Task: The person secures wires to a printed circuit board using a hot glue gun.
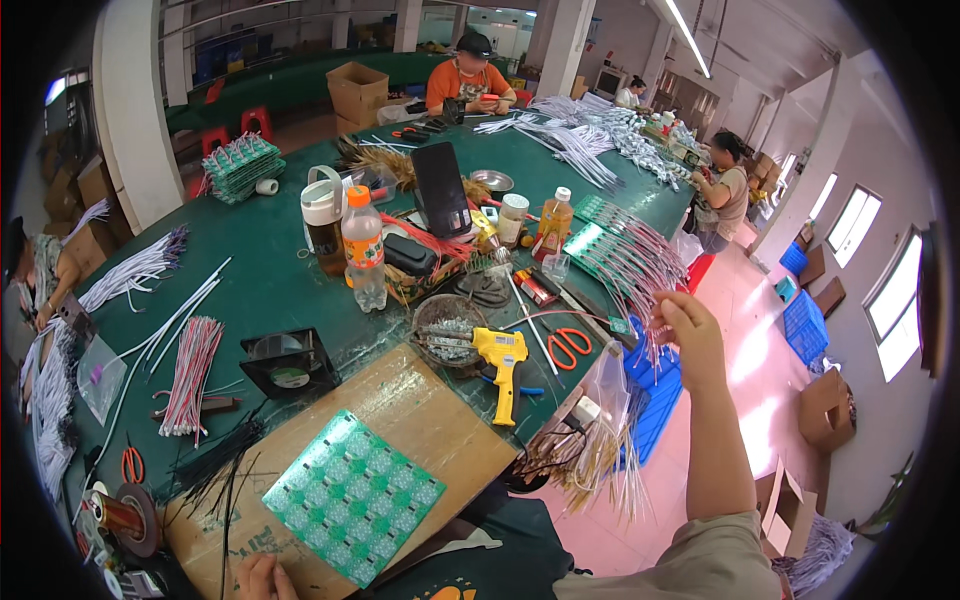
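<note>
Hanging just below right hand (694, 335): wires (654, 350)

- You are wearing this camera on your head, the left one of a side-by-side pair.
- It is looking down and forward, over the near part of the green table (270, 225).
- Nearest the lens, your left hand (262, 578) is showing at the lower edge, with the circuit sheet (352, 492) and board (425, 415) lying close.
- Your right hand (688, 325) is showing right of centre.
- The fisheye is reaching far, taking in a co-worker (445, 85) across the table, the pillar (130, 120) upper left and the windows (900, 290) on the right.
- Straight edges are bowing and leaning toward the dark, rounded rim.
</note>
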### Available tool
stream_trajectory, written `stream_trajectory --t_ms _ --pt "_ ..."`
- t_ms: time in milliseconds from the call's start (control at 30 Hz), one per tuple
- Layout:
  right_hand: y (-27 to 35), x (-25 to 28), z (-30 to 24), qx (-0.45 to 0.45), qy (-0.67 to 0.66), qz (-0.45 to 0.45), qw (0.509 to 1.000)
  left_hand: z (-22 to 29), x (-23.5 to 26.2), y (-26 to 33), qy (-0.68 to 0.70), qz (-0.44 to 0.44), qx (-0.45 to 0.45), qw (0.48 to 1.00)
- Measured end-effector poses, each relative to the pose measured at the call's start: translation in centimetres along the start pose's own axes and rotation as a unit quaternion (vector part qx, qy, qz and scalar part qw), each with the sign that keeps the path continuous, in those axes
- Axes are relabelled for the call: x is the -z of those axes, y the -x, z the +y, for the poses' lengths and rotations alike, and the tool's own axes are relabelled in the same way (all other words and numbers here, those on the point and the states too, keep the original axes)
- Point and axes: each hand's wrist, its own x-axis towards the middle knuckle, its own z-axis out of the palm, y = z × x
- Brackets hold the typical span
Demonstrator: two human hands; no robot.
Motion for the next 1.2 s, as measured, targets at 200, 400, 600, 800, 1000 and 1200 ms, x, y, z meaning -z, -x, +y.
stream_trajectory --t_ms 200,400,600,800,1000,1200 --pt "5.5 -6.3 1.1 -0.024 -0.059 -0.073 0.995 -0.2 0.0 -0.2 0.036 -0.014 0.002 0.999" --pt "9.8 -15.1 5.4 0.125 0.038 -0.255 0.958 -1.0 0.2 -0.7 0.118 -0.015 0.047 0.992" --pt "12.1 -18.7 5.8 0.124 0.008 -0.359 0.925 -1.4 0.2 -1.4 0.274 0.038 0.157 0.948" --pt "13.3 -19.4 6.9 0.12 -0.033 -0.352 0.928 -1.6 -0.3 -3.2 0.265 0.003 0.069 0.962" --pt "13.8 -19.7 7.9 0.106 -0.063 -0.318 0.94 -0.8 -1.7 -3.7 0.337 0.062 0.156 0.926" --pt "13.8 -19.9 7.8 0.114 -0.065 -0.322 0.937 -0.5 -1.7 -4.4 0.324 0.068 0.139 0.933"
